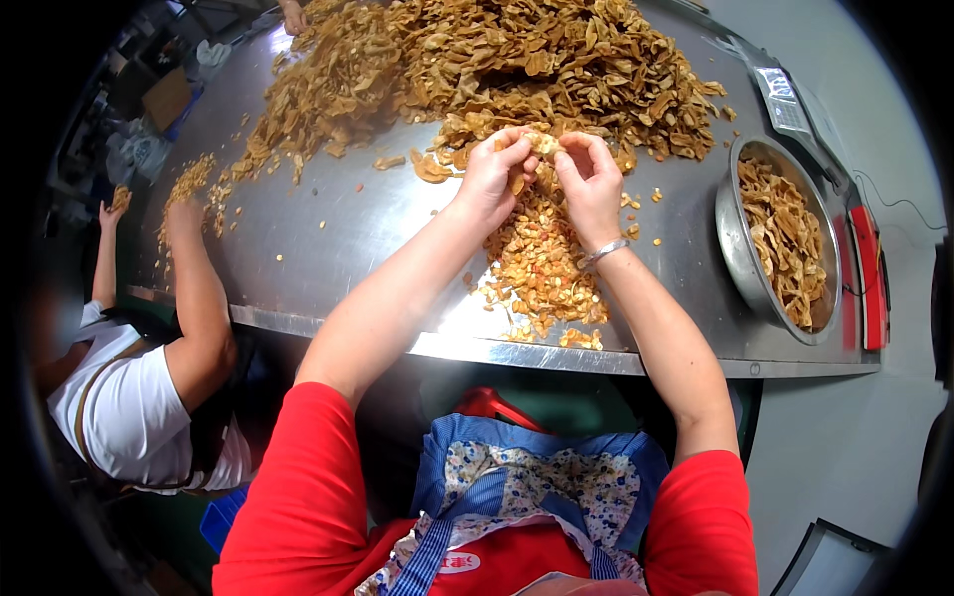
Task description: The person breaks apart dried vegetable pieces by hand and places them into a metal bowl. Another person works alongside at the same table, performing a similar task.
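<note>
Between the fingertips of my left hand (pixel 498 170) and my right hand (pixel 594 175) is a pale dried piece (pixel 545 143), gripped from both sides. Another brownish slice (pixel 516 181) shows in the curled fingers of my left hand. Below both hands, a loose heap of small yellow-orange bits (pixel 548 272) spreads toward the table's front edge. Just beyond my fingers rises a large pile of brown dried slices (pixel 544 59). A few slices (pixel 430 167) lie apart from it, left of my left hand. My right wrist wears a silver bracelet.
On the right stands a steel bowl (pixel 727 231) filled with dried slices. Behind it is a scale-like device (pixel 781 98) with a keypad, and a red object (pixel 870 279) lies at the table's right end. A co-worker in a white shirt (pixel 138 402) handles bits at left. Another person's hand (pixel 294 18) shows at the far side.
</note>
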Demonstrator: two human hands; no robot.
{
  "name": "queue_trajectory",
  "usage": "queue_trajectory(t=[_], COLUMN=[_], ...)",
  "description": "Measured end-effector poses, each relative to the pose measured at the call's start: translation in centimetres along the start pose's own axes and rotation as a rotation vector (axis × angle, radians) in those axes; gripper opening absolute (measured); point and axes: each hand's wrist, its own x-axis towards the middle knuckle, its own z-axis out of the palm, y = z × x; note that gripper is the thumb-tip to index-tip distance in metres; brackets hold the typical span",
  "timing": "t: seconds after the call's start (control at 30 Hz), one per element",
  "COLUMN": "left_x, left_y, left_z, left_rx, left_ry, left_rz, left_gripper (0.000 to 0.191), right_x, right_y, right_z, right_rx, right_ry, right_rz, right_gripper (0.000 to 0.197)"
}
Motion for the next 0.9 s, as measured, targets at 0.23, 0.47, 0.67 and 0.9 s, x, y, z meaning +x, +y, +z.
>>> queue_trajectory(t=[0.23,0.47,0.67,0.9], left_x=[0.7,1.1,0.8,0.3], left_y=[2.3,2.7,2.3,2.2], left_z=[0.2,-1.6,-0.6,-0.4], left_rx=[-0.115,-0.162,-0.056,0.195], left_ry=[0.221,0.299,0.214,0.124], left_rz=[-0.019,-0.125,-0.146,-0.321], left_gripper=[0.011,0.012,0.01,0.019], right_x=[2.8,1.0,2.6,2.9], right_y=[1.4,0.8,2.6,1.0], right_z=[-2.5,-1.5,-3.7,-2.7], right_rx=[-0.182,-1.048,-0.751,0.029], right_ry=[-0.064,-0.554,-0.308,-0.192], right_rz=[0.064,-0.067,-0.119,0.093], right_gripper=[0.014,0.036,0.032,0.021])
